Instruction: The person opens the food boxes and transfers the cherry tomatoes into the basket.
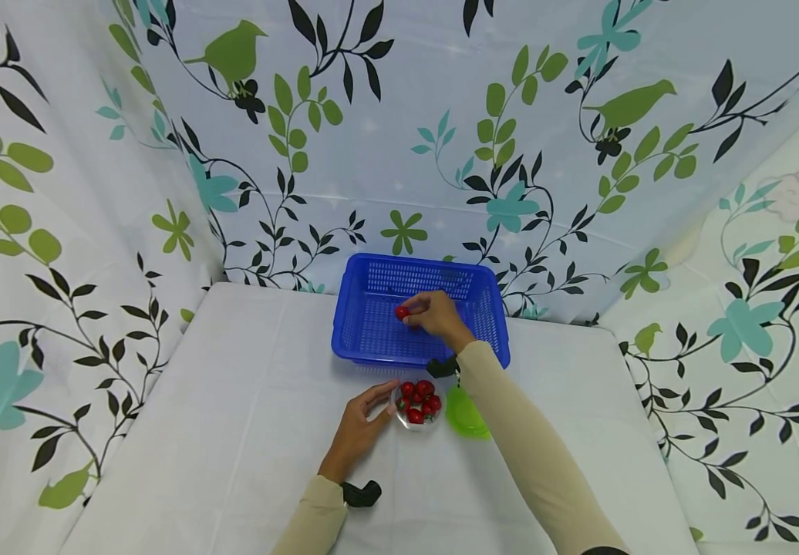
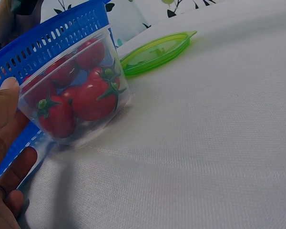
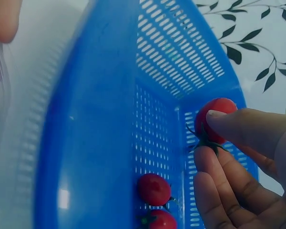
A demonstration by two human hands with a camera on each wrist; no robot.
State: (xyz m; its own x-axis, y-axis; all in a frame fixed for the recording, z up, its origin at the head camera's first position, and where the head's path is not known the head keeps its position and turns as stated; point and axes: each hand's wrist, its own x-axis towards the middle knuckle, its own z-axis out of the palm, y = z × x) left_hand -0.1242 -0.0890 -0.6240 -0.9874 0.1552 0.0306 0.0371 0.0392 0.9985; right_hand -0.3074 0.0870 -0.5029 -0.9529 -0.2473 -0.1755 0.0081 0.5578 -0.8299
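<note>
Over the inside of the blue basket (image 1: 490, 331), my right hand (image 1: 434, 314) pinches a small red tomato (image 3: 215, 119) between thumb and fingertips. Its green stem points down in the right wrist view. Two more tomatoes, one of them this red tomato (image 3: 154, 189), lie on the basket floor there; the hand hides them in the head view. My left hand (image 1: 361, 424) holds the left side of a clear plastic tub (image 2: 86, 136), thumb and forefinger at its wall. Several tomatoes (image 1: 416, 416) with green stems fill the tub, which stands on the table in front of the basket.
A bright green lid (image 1: 465, 416) lies right of the tub, partly under the right forearm in the head view. White cloth covers the table (image 1: 268, 370). Behind the basket hangs a curtain (image 1: 372, 185) printed with leaves and birds.
</note>
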